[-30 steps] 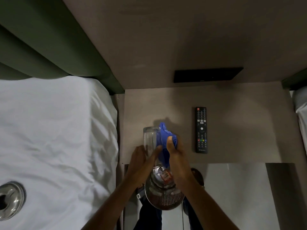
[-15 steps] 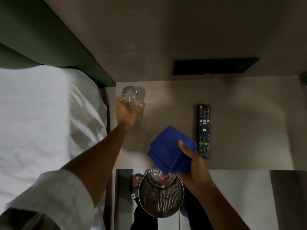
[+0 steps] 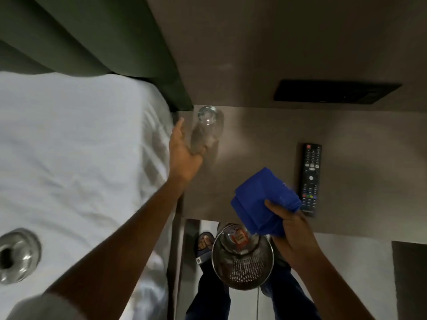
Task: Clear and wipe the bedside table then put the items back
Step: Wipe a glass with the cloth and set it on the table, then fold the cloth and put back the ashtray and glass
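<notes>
Fingers of the left hand spread apart beside a clear drinking glass, thumb alone touching its lower wall, the rest loose off the left side; glass upright in the upper-left corner of the bedside table, just above centre frame. Likely light but brittle, smooth and slippery, so best taken around the middle of the wall with a full wrap, never by the thin rim. Right hand, lower right of centre, clamped on a folded blue cloth, thumb pressed on top: soft, limp, easy to bunch, safe to pinch anywhere. Black remote control flat on the table, just right of the cloth; rigid, light, best lifted by its long edges. Perforated metal bin below the table's front edge. At lower left, on the white bed, a round metal ashtray-like dish, probably heavier, awaiting return.
</notes>
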`<state>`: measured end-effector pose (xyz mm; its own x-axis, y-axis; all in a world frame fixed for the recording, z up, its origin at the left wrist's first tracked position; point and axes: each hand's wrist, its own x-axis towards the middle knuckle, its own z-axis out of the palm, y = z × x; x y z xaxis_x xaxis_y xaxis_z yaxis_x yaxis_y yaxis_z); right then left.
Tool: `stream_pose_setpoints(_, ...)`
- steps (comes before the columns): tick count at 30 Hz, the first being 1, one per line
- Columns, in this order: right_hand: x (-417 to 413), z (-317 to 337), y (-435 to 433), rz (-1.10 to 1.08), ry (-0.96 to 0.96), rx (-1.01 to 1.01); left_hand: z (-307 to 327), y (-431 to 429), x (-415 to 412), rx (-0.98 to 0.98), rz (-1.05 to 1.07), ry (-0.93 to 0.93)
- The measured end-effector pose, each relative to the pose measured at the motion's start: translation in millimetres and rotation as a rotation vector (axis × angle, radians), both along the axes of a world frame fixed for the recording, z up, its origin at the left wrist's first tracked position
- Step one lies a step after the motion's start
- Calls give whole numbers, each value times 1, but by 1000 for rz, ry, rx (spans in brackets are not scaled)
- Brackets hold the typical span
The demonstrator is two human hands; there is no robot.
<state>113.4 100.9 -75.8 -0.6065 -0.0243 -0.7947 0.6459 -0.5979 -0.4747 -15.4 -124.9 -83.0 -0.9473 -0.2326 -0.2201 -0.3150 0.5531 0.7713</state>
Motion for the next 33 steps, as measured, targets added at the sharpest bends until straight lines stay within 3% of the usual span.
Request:
stream_pose_setpoints(3,9,13,-20,75,23,-26,47,-63,50,-199,4,164)
stream_pose_setpoints(6,18,23,-39,142,42,-59,86,-145,91,-489,28,152)
stream_pose_setpoints(12,35,32,-87,294,77,-119,110,-302,172,-671,255,-340)
stream_pose_setpoints(15,44,43,-111,342,56,-45,110,-327,207,-446,427,-552)
stream_pose_setpoints(17,49,51,-128,347,42,48,105,-327,224,-224,570,-497)
stream_pose_setpoints(21,55,76,-169,432,286,288,114,-295,232,250,793,-348)
stream_pose_setpoints(25,62,102,-212,592,734,578,128,-231,230,488,722,-243)
stream_pose_setpoints(30,63,110,-237,727,887,894,128,-139,227,719,526,-212)
stream_pose_setpoints(33,67,111,-226,832,1032,1043,121,-114,216,896,571,-221)
